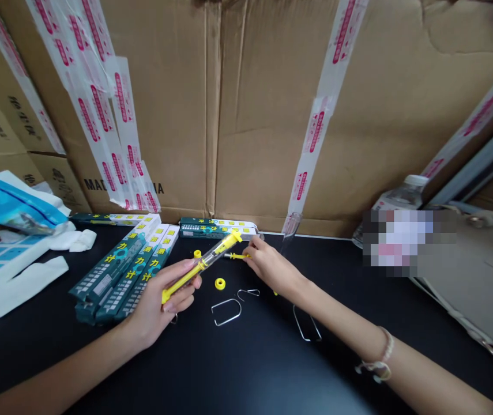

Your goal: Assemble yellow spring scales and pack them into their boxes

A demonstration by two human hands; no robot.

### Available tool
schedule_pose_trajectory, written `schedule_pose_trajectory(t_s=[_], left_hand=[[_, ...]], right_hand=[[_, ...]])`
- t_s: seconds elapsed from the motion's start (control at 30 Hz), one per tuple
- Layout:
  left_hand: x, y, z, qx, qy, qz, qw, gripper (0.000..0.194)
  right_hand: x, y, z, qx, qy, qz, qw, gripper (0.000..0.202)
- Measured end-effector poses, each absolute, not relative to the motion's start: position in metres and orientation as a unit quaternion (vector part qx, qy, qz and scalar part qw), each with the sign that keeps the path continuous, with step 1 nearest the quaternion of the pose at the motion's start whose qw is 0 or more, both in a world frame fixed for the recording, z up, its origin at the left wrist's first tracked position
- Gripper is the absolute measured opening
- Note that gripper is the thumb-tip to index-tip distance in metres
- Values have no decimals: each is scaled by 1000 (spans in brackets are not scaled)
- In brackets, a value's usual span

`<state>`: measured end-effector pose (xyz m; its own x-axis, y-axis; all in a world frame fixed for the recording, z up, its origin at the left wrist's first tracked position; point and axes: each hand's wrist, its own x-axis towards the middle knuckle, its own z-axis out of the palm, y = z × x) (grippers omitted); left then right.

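- Left hand: fingers curled round a yellow-and-clear spring scale tube, its capped end poking past the fingertips
- Right hand: thumb and fingers pinching a thin yellow rod — near the tube's capped end
- Between both sets of fingers: a yellow ring, plus a bent wire loop closer to the wearer
- Beyond the left fingers — spring scale boxes

soft light, pale glare on black tabletop, pixelated patch at right, dark blurry upper-right corner
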<state>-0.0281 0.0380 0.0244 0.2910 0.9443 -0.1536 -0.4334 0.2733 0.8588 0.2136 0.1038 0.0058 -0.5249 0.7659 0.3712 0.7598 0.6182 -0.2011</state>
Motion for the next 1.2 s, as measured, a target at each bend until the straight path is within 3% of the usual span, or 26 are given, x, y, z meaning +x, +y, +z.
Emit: schedule_pose_trajectory(t_s=[0.23, 0.37, 0.5, 0.67, 1.2], left_hand=[[-27, 35, 21, 470, 384, 461, 647, 22], [-27, 35, 19, 499, 417, 455, 608, 31], [-27, 36, 19, 537, 438, 426, 582, 40], [-25, 37, 19, 579, 457, 398, 546, 41], [-20, 30, 19, 647, 443, 362, 504, 29]], right_hand=[[224, 92, 11, -440, -840, 70, 311, 23], [238, 73, 16, -441, -800, 123, 388, 22], [250, 51, 9, -423, -681, 294, 521, 14], [252, 28, 9, -441, -609, 388, 533, 16], [234, 14, 5, -425, -582, 464, 515, 19]])
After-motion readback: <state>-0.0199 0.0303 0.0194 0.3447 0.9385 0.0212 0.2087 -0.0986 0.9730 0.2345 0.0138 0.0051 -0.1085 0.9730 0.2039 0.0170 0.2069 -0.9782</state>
